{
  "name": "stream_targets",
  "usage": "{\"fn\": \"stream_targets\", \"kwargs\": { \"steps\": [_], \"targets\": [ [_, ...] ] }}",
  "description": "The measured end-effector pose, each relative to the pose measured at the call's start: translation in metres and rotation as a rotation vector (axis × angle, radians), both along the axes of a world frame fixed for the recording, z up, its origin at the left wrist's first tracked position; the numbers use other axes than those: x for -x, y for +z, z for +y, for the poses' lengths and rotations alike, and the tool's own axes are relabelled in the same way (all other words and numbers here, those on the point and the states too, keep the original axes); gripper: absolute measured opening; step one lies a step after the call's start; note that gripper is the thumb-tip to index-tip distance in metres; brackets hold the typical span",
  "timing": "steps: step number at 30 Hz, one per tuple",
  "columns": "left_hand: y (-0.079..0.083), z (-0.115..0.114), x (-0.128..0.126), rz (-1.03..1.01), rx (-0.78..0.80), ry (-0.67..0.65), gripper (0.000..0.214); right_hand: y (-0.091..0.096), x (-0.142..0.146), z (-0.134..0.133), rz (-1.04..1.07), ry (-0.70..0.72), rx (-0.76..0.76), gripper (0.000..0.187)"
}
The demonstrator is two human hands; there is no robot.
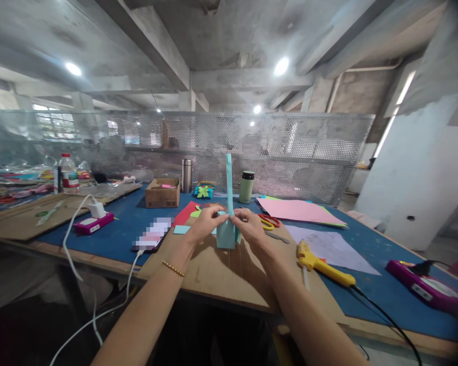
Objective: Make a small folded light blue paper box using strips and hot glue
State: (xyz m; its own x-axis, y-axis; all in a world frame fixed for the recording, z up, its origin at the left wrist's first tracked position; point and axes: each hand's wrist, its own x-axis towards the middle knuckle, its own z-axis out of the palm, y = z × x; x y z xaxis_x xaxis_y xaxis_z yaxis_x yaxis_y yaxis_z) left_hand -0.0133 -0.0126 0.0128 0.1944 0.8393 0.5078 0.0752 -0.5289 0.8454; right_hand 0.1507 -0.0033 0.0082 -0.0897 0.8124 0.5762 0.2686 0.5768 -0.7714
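Note:
A light-blue paper box (225, 238) stands upright on the cardboard mat (213, 277) in front of me. From its top edge a narrow light-blue paper strip (229, 180) rises straight up. My left hand (206, 222) is closed, its thumb and fingers pinching at the strip's foot on the box's left top corner. Opposite it, my right hand (249, 223) pinches the same spot from the right, its thumb against the strip. The fingertips hide where strip and box meet.
Right of the mat lies a yellow glue gun (324, 264) with a black cord. Scissors (269, 222) and pink paper (297, 209) lie behind my right hand. A phone (152, 235), a cardboard box (162, 193), a steel flask (187, 175) and a green cup (246, 188) are farther off.

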Motion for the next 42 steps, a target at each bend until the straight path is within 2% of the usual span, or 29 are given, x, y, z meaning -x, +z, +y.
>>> {"fn": "stream_targets", "kwargs": {
  "steps": [9,14,20,25,29,34,42],
  "targets": [
    [-0.001,0.001,0.001,-0.026,0.037,-0.045,0.039,0.003,0.000,-0.007,0.049,0.065,0.053,0.033],
    [-0.001,0.002,0.002,-0.002,0.037,-0.027,0.037,0.004,0.000,-0.010,0.075,0.104,0.085,0.038],
    [-0.004,0.004,0.001,-0.013,0.040,-0.029,0.035,0.004,0.001,-0.010,0.097,0.117,0.109,0.037],
    [-0.003,0.004,0.000,-0.118,0.010,0.050,0.029,0.000,0.001,-0.005,0.070,0.088,0.088,0.035],
    [0.000,0.004,0.000,-0.153,-0.007,0.065,0.026,-0.002,0.003,-0.003,0.068,0.040,0.057,0.034],
    [0.003,0.005,-0.002,-0.164,0.000,0.069,0.028,-0.001,0.004,-0.009,0.037,0.107,0.069,0.033],
    [0.005,0.010,-0.004,-0.196,0.002,0.046,0.023,0.002,0.002,-0.012,0.002,0.098,0.075,0.033]
  ]
}}
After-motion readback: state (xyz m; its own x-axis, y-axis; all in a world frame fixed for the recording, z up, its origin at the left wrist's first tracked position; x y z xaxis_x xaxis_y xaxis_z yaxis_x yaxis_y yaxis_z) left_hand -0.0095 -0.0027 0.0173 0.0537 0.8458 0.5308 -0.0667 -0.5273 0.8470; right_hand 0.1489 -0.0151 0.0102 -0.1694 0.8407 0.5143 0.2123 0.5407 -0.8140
